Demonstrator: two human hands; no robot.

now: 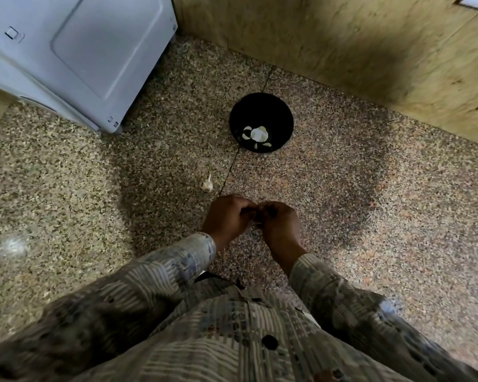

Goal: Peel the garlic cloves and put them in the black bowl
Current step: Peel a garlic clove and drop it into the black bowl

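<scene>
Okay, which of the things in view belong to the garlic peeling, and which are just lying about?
Belongs to the job:
black bowl, peeled cloves inside
garlic bulb, in front of the hands
left hand and right hand, fingers curled together; what they hold is hidden

Just lying about:
white appliance
wall panel

shirt [218, 326]: long-sleeved, striped patchwork print, beige, grey, blue | buttons [269, 342]: dark, round | sleeves [160, 274]: reach wrists

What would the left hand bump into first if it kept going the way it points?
The right hand: the left hand points at it, fingertips meeting. Beyond lies the black bowl, though depth is unclear.
</scene>
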